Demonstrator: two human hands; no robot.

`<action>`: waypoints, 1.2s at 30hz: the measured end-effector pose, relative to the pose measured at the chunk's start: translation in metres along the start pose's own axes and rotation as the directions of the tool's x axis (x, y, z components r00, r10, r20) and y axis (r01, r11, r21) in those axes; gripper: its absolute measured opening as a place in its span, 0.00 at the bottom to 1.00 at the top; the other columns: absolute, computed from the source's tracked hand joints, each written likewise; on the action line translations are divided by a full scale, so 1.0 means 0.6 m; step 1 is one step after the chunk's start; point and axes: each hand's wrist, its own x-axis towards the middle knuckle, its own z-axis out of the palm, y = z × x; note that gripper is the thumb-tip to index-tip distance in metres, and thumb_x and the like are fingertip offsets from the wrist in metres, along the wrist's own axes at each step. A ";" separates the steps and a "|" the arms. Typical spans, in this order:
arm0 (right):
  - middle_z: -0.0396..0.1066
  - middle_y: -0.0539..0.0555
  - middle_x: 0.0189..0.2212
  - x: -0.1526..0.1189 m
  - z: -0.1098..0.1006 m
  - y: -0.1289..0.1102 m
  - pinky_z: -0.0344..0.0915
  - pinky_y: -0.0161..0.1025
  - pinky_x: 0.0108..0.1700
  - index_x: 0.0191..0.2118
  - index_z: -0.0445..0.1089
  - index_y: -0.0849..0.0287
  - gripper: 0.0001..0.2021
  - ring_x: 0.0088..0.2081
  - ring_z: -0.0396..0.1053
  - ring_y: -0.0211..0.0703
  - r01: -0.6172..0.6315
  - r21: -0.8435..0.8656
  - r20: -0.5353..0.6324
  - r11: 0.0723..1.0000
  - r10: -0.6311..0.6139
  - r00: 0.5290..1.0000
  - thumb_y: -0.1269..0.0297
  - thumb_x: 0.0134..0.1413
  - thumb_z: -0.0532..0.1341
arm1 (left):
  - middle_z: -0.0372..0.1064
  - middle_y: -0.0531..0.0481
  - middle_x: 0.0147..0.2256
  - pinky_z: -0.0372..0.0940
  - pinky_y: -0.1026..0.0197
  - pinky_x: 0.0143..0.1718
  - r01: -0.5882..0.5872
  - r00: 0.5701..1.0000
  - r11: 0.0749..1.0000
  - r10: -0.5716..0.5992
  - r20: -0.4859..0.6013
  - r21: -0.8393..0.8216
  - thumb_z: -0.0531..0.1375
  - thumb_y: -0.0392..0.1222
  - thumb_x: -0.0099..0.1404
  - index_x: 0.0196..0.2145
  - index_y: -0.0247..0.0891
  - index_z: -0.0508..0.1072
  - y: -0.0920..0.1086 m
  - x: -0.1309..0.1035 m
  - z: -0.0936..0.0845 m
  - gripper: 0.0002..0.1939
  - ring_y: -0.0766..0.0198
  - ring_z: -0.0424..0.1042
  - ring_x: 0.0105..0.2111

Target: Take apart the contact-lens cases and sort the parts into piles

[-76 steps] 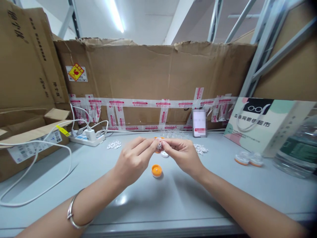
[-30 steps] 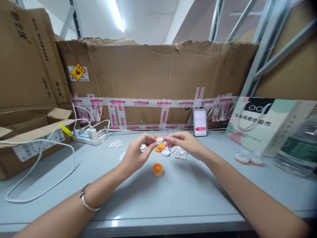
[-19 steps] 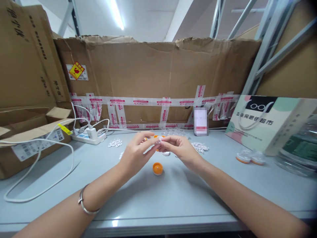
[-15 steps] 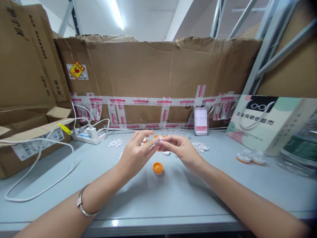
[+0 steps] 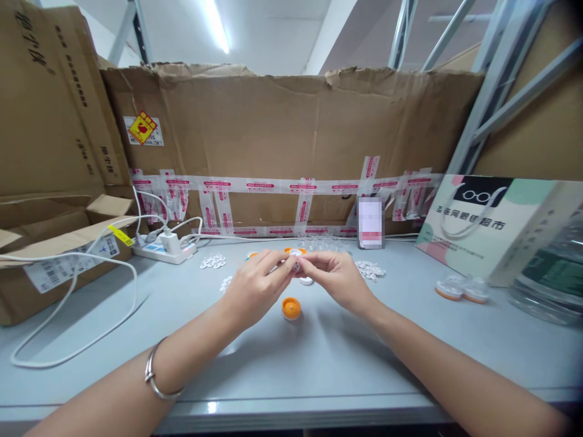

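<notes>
My left hand (image 5: 262, 278) and my right hand (image 5: 336, 276) meet above the middle of the table, thumbs and fingers pinched together. Between their fingertips is a small white piece (image 5: 296, 265), mostly covered, so its exact kind does not show. Below them on the table stands an orange round cap-like part (image 5: 291, 308) with a white base and a small pin at its centre. Just behind the fingers lie another orange and white round part (image 5: 296, 250) and a white disc (image 5: 306, 281), both partly hidden.
Small white discs (image 5: 212, 261) lie at left, a heap of small white pieces (image 5: 370, 270) at right. Clear round parts (image 5: 321, 243) and a phone (image 5: 370, 223) stand behind. Farther right are two clear-topped orange parts (image 5: 461, 288), a bag and a bottle; a power strip (image 5: 164, 250) is left.
My left fingers have curled down and closed in on the small white piece, where the index finger was raised before. Both hands stay at nearly the same place.
</notes>
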 end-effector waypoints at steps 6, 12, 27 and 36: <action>0.74 0.52 0.33 -0.009 0.003 0.008 0.68 0.39 0.37 0.40 0.73 0.54 0.12 0.36 0.71 0.43 0.117 -0.158 -0.053 0.980 -0.127 0.990 0.60 0.52 0.57 | 0.69 0.45 0.37 0.67 0.61 0.36 -0.077 0.996 0.997 0.077 -0.031 0.025 0.52 0.31 0.62 0.45 0.34 0.63 -0.001 -0.006 0.003 0.12 0.63 0.69 0.36; 0.75 0.53 0.32 -0.011 0.009 0.014 0.68 0.40 0.36 0.39 0.74 0.53 0.12 0.36 0.71 0.45 0.089 -0.106 -0.096 0.990 -0.100 0.990 0.58 0.52 0.57 | 0.68 0.43 0.36 0.67 0.59 0.36 -0.105 0.994 0.993 0.105 0.008 0.047 0.53 0.31 0.61 0.43 0.32 0.64 -0.001 -0.006 0.002 0.11 0.61 0.69 0.35; 0.72 0.53 0.25 0.000 0.011 0.013 0.66 0.38 0.32 0.30 0.73 0.60 0.12 0.29 0.69 0.40 -0.030 0.064 -0.106 0.997 0.037 0.994 0.56 0.45 0.61 | 0.69 0.47 0.34 0.67 0.63 0.35 -0.015 1.000 0.995 0.015 0.000 -0.099 0.52 0.31 0.62 0.38 0.34 0.66 0.000 -0.007 0.006 0.07 0.65 0.69 0.34; 0.73 0.55 0.27 0.051 -0.082 0.040 0.67 0.38 0.35 0.29 0.73 0.63 0.12 0.31 0.71 0.42 -0.143 -0.218 -0.242 0.965 0.088 0.966 0.58 0.42 0.62 | 0.69 0.48 0.33 0.65 0.63 0.35 0.091 0.996 0.988 -0.087 0.036 -0.122 0.53 0.35 0.63 0.34 0.36 0.67 -0.004 -0.004 0.002 0.04 0.66 0.68 0.33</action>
